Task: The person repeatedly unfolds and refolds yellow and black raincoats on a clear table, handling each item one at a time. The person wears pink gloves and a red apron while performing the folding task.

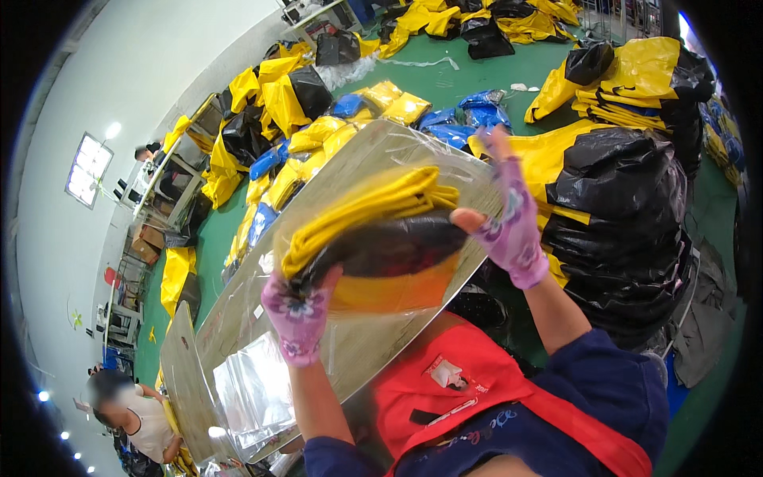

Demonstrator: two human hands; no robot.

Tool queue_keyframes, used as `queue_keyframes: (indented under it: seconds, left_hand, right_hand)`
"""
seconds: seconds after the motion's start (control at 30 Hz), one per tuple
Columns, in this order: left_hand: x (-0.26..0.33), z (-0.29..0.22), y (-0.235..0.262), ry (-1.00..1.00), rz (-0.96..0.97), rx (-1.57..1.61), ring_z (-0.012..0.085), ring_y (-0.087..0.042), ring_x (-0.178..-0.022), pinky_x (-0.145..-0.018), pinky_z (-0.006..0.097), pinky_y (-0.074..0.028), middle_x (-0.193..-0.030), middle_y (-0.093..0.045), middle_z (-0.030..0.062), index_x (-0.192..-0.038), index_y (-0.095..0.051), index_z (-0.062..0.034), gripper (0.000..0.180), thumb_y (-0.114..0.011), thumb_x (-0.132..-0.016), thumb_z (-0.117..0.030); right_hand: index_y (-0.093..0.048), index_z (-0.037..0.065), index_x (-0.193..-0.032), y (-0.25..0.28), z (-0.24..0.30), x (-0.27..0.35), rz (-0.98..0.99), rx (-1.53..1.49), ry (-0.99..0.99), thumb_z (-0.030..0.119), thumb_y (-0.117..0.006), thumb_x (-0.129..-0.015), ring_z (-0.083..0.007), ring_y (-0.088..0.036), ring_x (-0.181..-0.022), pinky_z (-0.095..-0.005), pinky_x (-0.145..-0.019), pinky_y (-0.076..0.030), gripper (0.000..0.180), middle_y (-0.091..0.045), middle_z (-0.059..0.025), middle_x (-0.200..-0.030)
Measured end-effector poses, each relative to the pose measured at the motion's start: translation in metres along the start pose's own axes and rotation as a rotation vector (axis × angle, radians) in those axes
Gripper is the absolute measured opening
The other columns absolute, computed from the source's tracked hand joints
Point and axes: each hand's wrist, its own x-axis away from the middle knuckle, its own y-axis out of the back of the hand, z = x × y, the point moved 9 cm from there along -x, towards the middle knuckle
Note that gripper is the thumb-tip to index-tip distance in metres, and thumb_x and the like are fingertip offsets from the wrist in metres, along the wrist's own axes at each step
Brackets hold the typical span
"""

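A folded bundle of yellow and black plasticky sheet [381, 242] hangs tilted above the table, blurred by motion. My left hand [298, 314], in a pink-purple flowered fingerless glove, grips its lower left end. The thumb lies on the front; the other fingers are hidden behind it. At the bundle's right end is my right hand [509, 211] in a matching glove. Its fingers stretch upward, apart, and its thumb is at the bundle's edge; whether it touches I cannot tell. Below lies the wood-patterned table [226, 318], with a stack of clear plastic bags [254, 385] at its near left.
Yellow and blue packed bundles [318, 143] are heaped beyond the table. Large piles of black and yellow sheets [620, 215] stand close on the right. Another person [151, 429] works at the lower left. More sheets [278, 103] hang over racks along the far left.
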Motion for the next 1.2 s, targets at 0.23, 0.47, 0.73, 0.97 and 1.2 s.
queue_keyframes:
  seconds: [0.23, 0.47, 0.73, 0.97, 1.2]
  left_hand:
    - [0.044, 0.042, 0.007, 0.061, -0.124, -0.401, 0.0224, -0.059, -0.104, -0.092, 0.035, -0.044, -0.116, -0.062, 0.0136, -0.123, -0.057, -0.0012, 0.037, -0.05, -0.095, -0.025]
    - [0.041, 0.01, 0.069, 0.12, -0.426, 0.106, 0.0272, -0.058, -0.107, -0.095, 0.04, -0.044, -0.117, -0.06, 0.0164, -0.123, -0.056, 0.0013, 0.057, -0.036, -0.099, -0.046]
    - [0.078, 0.091, 0.117, 0.771, -0.434, 0.212, 0.0279, -0.06, -0.1, -0.088, 0.04, -0.048, -0.114, -0.06, 0.0166, -0.124, -0.057, -0.0036, 0.054, -0.041, -0.095, -0.046]
    - [0.128, 0.249, -0.004, 0.775, -0.118, 0.653, 0.0291, -0.06, -0.108, -0.092, 0.039, -0.051, -0.123, -0.057, 0.0179, -0.126, -0.051, 0.0016, 0.044, -0.049, -0.097, -0.031]
    - [0.125, 0.246, 0.016, 0.887, -0.202, 0.753, 0.018, -0.066, -0.091, -0.082, 0.032, -0.054, -0.099, -0.068, 0.0098, -0.111, -0.061, 0.0007, 0.036, -0.049, -0.097, -0.031]
  right_hand:
    - [-0.071, 0.002, -0.095, -0.027, -0.029, 0.02, -0.086, -0.594, -0.533, 0.016, -0.059, -0.093, -0.0095, -0.062, -0.081, -0.0227, -0.078, -0.049, 0.019, -0.071, -0.006, -0.09]
    - [-0.064, 0.007, -0.089, -0.026, 0.062, -0.03, 0.056, -0.605, 0.197, 0.007, -0.061, -0.088, -0.0245, -0.067, -0.089, -0.0325, -0.076, -0.052, 0.004, -0.069, -0.011, -0.102]
    - [-0.055, 0.003, -0.073, -0.069, 0.057, -0.002, 0.437, -0.684, -0.396, 0.011, -0.053, -0.084, -0.0102, -0.051, -0.053, -0.0285, -0.051, -0.044, 0.014, -0.055, -0.0042, -0.06]
    - [-0.067, 0.011, -0.082, -0.219, -0.113, 0.119, 0.439, -0.393, -0.441, 0.017, -0.055, -0.084, -0.0218, -0.058, -0.074, -0.0372, -0.063, -0.049, 0.013, -0.061, -0.0084, -0.081]
    - [-0.061, 0.012, -0.081, -0.321, 0.072, 0.125, 0.955, 0.132, 0.642, 0.015, -0.062, -0.076, -0.0273, -0.061, -0.084, -0.0372, -0.063, -0.052, 0.005, -0.061, -0.0068, -0.083]
